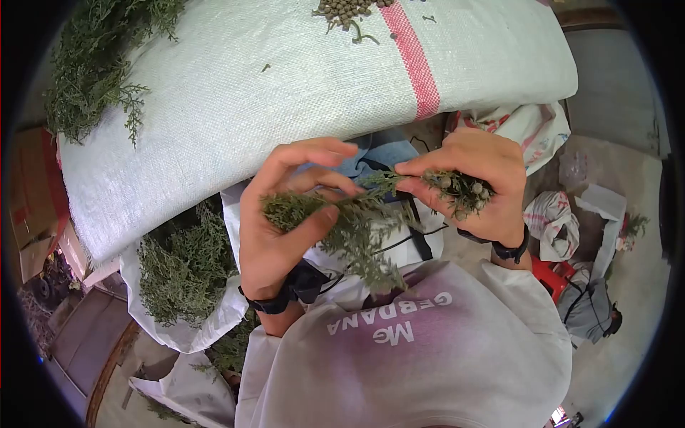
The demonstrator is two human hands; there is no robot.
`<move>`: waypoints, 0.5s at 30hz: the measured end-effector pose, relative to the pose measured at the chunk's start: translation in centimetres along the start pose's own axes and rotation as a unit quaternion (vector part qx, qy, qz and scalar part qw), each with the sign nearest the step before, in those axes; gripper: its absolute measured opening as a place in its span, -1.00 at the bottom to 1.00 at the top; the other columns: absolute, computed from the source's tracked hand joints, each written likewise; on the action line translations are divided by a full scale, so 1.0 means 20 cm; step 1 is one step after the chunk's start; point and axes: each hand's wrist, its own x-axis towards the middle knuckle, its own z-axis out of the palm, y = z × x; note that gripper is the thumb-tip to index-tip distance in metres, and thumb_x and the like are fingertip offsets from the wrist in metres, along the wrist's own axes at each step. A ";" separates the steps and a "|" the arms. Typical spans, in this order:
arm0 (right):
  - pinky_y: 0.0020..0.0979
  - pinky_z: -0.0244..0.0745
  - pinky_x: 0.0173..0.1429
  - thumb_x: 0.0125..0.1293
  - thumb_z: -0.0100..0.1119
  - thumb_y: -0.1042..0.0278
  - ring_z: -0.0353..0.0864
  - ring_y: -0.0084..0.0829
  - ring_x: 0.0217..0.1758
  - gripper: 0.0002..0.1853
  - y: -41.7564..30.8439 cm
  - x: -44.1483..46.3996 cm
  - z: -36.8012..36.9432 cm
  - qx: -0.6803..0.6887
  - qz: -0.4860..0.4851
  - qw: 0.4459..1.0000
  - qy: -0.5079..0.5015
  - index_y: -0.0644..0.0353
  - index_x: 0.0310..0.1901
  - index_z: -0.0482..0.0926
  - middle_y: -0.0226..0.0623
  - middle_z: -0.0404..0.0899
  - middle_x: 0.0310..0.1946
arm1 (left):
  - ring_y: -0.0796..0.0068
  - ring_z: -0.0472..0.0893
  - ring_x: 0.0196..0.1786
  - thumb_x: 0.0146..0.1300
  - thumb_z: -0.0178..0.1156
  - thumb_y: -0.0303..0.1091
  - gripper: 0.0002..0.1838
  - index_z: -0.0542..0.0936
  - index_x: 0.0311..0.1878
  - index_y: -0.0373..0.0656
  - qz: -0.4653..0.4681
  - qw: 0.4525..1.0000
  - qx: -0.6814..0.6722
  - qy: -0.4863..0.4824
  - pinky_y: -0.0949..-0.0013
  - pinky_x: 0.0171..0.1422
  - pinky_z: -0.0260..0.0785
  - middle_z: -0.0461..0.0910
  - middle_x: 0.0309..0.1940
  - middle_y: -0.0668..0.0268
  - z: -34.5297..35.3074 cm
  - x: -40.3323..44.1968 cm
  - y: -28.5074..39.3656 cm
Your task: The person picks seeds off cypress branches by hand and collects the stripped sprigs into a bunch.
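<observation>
Work surface: a white woven sack (264,100), coarse plastic weave, glossy in places, crossed by a red stripe (414,64). On its far edge sat a pile of small round brown cones (346,10), knobbly, with a few loose bits of stem nearby. At upper left, a heap of cut foliage (107,68), dark green and feathery, spilled over the sack. Below the sack's near edge, a white bag (232,307), smooth and creased, bulged with more of the same greenery. Far left, a cardboard box (32,200), flat-sided.

The evergreen sprig (364,242) was between the two hands, above the pale shirt, below the sack edge. Grey-green, scaly, finely branched; its drooping tips were blurred. Left hand (285,214): curled loosely around the foliage, thumb across it, forefinger lifted clear. Right hand (474,178): thumb and forefinger pinched on the sprig's thin end, greyish round cones (460,192) gathered against the palm among green scraps. Black bands circled both wrists.
</observation>
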 end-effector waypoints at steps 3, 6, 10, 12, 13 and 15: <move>-0.49 0.28 -0.44 -0.07 0.55 0.53 0.47 -0.47 -0.58 -0.77 0.00 0.01 -0.02 -0.024 -0.015 1.000 -0.004 0.21 -0.31 0.75 -0.38 0.57 -0.60 | 0.35 0.63 0.01 -0.03 0.04 -0.85 -0.44 0.42 0.13 -0.32 0.006 1.000 0.004 -0.003 0.37 0.08 0.47 0.41 0.24 0.01 0.03 0.03 -0.01; -0.51 0.28 -0.43 -0.04 0.54 0.54 0.46 -0.53 -0.56 -0.78 -0.02 0.00 -0.04 -0.028 0.009 0.999 0.021 0.23 -0.29 0.74 -0.39 0.57 -0.59 | 0.38 0.65 -0.06 -0.05 0.01 -0.86 -0.41 0.42 0.14 -0.32 -0.012 1.000 0.012 0.000 0.40 0.00 0.48 0.45 0.19 0.03 0.07 0.04 0.01; -0.56 0.31 -0.37 0.04 0.53 0.53 0.48 -0.61 -0.51 -0.80 -0.06 -0.02 -0.06 -0.011 0.106 0.989 0.105 0.27 -0.29 0.71 -0.40 0.59 -0.55 | 0.44 0.65 -0.18 -0.07 -0.01 -0.85 -0.41 0.44 0.13 -0.32 -0.057 0.998 0.035 0.010 0.45 -0.14 0.47 0.57 -0.03 0.09 0.07 0.02 0.01; -0.59 0.33 -0.31 0.09 0.51 0.51 0.49 -0.65 -0.45 -0.82 -0.06 -0.03 -0.07 -0.012 0.184 0.968 0.170 0.30 -0.30 0.68 -0.40 0.61 -0.51 | 0.48 0.65 -0.27 -0.03 0.00 -0.80 -0.47 0.46 0.10 -0.35 -0.069 0.996 0.053 0.000 0.47 -0.21 0.44 0.64 -0.23 0.14 0.04 0.01 -0.02; -0.59 0.33 -0.31 0.09 0.51 0.51 0.49 -0.65 -0.45 -0.82 -0.05 -0.03 -0.07 -0.014 0.182 0.968 0.174 0.30 -0.30 0.68 -0.40 0.61 -0.51 | 0.48 0.65 -0.27 -0.03 0.00 -0.80 -0.47 0.46 0.10 -0.35 -0.067 0.996 0.055 -0.004 0.47 -0.21 0.44 0.64 -0.23 0.14 0.01 0.02 -0.03; -0.60 0.35 -0.25 0.11 0.50 0.51 0.50 -0.63 -0.41 -0.83 -0.03 -0.05 -0.06 0.042 0.198 0.955 0.218 0.31 -0.33 0.65 -0.39 0.62 -0.47 | 0.51 0.63 -0.34 0.07 0.02 -0.73 -0.54 0.49 0.12 -0.38 -0.046 0.999 0.011 -0.009 0.49 -0.28 0.41 0.63 -0.35 0.18 -0.04 0.02 -0.07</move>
